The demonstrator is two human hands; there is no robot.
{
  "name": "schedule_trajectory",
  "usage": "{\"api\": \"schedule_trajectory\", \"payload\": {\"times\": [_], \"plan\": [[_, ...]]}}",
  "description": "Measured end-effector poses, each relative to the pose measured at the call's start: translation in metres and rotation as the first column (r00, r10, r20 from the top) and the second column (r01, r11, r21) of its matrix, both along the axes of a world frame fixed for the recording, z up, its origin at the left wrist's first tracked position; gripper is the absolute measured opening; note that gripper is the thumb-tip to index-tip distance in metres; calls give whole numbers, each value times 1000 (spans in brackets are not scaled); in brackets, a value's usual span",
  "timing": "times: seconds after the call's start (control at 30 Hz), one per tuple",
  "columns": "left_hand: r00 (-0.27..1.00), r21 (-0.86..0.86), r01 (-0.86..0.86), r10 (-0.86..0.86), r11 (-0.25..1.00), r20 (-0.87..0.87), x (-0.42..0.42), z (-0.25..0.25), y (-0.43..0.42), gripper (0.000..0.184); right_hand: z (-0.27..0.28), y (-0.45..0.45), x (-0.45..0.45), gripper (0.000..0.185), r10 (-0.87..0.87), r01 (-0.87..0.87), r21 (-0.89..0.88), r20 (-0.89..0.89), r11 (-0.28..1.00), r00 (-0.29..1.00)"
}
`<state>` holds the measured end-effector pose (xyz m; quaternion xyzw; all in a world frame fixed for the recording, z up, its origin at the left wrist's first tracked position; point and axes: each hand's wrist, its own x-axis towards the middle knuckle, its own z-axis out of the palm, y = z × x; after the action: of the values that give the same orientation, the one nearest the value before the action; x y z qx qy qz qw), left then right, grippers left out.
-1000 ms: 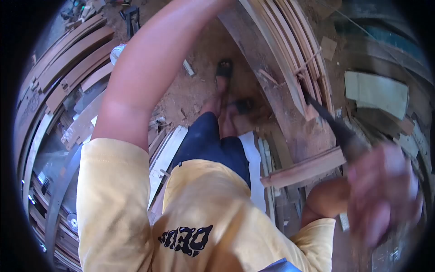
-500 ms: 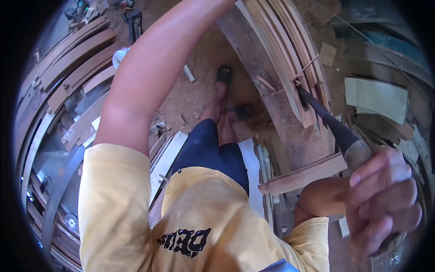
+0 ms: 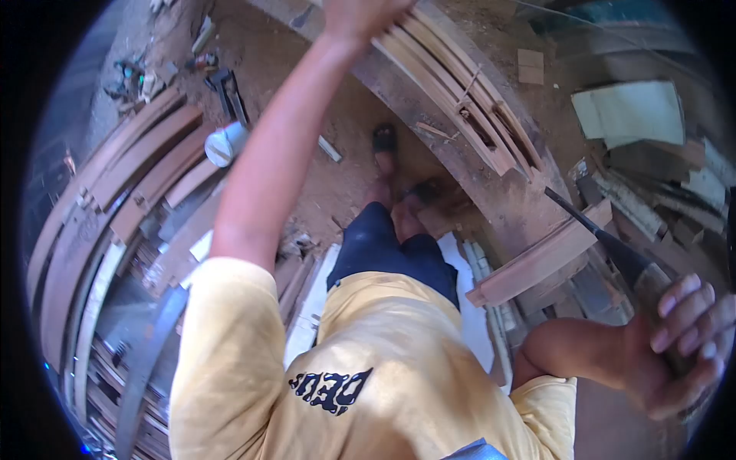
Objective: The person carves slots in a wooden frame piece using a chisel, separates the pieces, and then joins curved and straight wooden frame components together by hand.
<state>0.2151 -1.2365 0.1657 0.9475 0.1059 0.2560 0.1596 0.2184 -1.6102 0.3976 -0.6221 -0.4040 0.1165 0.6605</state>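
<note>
A white container [image 3: 225, 146] stood on the left beside curved planks [image 3: 142, 169], with a black metal tool [image 3: 228, 96] just beyond it. A short plank [image 3: 537, 261] lay crosswise on the right, between the person's body and the stack of curved boards [image 3: 441, 80]; pale panels [image 3: 632, 113] lay farther right. The stack rested on a broad plank [image 3: 460, 180]. The left forearm hid part of the floor.

The chisel [image 3: 613, 245], its tip in a slot half a second earlier, now pointed at the stack's near end from just beside it. The right hand [image 3: 686, 345] had its fingers curled round the handle. The left hand [image 3: 368, 17] lay over the stack's far part; blur left its finger spread unclear.

One container, one chisel, two sandals and two dark slots showed; the stacked boards could not be counted surely.
</note>
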Motion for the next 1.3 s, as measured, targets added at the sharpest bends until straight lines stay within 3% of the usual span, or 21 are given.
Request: {"api": "schedule_trajectory", "payload": {"times": [0.03, 0.07, 0.17, 0.23, 0.33, 0.6, 0.7, 0.77, 0.8, 0.87, 0.9, 0.93, 0.97, 1.0, 1.07, 1.1, 1.13, 1.17, 1.23, 1.27, 1.3], "plan": [[998, -36, 20, -18, 999, 65, -22, -1, -26, 33, -1, -6, -6, 29, -12, 12, -44, -7, 999, 1000], [992, -72, 38, -29, 997, 126, -52, -8, -54, 30, -13, -4, -22, 27, -203, 203, 22, -38, 979, 979], [982, -92, 183, -187, 979, -39, -111, -8, -123, 28, -19, -38, -27, 18, -334, 331, -62, -44, 942, 941], [969, -116, 235, -242, 965, -46, -124, -9, -147, 26, -22, -50, -37, 18, -387, 377, -115, -80, 919, 919], [996, -165, 20, -33, 986, -79, -127, -14, -168, 22, -26, -63, -53, 19, -470, 454, -141, -124, 880, 874], [986, -157, -68, 43, 985, -160, -116, -15, -173, 18, -34, -85, -79, 19, -547, 532, -132, -148, 837, 824], [984, -103, 29, -46, 994, -171, -112, -16, -171, 16, -36, -91, -83, 19, -561, 549, -114, -134, 828, 817], [944, -81, 273, -283, 959, -167, -107, -14, -172, 15, -35, -94, -84, 18, -555, 546, -104, -129, 831, 822], [946, -81, 270, -280, 960, -166, -107, -13, -175, 15, -35, -94, -85, 17, -543, 532, -106, -136, 840, 829], [864, -213, 477, -500, 853, -65, -107, 0, -182, 11, -34, -94, -88, 17, -528, 517, -106, -146, 849, 837], [866, -211, 474, -496, 855, -64, -114, 9, -182, 11, -34, -94, -88, 15, -527, 524, -63, -176, 849, 832], [776, -487, 510, -623, 709, -94, -126, 20, -181, 9, -32, -94, -88, 13, -521, 528, -23, -207, 849, 828], [673, -722, 473, -736, 504, -74, -136, 28, -176, 9, -29, -92, -86, 13, -512, 518, -24, -206, 855, 834], [682, -724, 466, -728, 509, -74, -150, 27, -166, 9, -24, -90, -83, 14, -493, 516, 36, -242, 856, 836], [334, -893, 127, -867, 432, -371, -177, 26, -137, 13, -17, -78, -74, 13, -556, 591, 112, -240, 799, 796], [484, -773, 72, -700, 631, -526, -180, 27, -123, 16, -23, -71, -63, 13, -550, 586, 111, -242, 803, 799], [749, -643, 218, -548, 735, -372, -175, 23, -105, 17, -33, -64, -50, 15, -464, 508, 333, -208, 794, 861], [927, -641, 13, -249, 768, -279, -171, 17, -95, 17, -36, -55, -44, 18, -440, 481, 375, -193, 793, 877], [994, -356, -107, 109, 928, -15, -140, -4, -51, 18, -41, -28, -32, 26, -435, 479, 373, -201, 794, 878], [988, -297, -153, 150, 943, -34, -124, -1, -32, 43, -49, -17, -28, 30, -438, 485, 359, -208, 797, 874], [964, -272, -241, 262, 932, 44, -102, -4, -21, 52, -58, -6, -26, 35, -436, 510, 375, -268, 774, 859]]}}
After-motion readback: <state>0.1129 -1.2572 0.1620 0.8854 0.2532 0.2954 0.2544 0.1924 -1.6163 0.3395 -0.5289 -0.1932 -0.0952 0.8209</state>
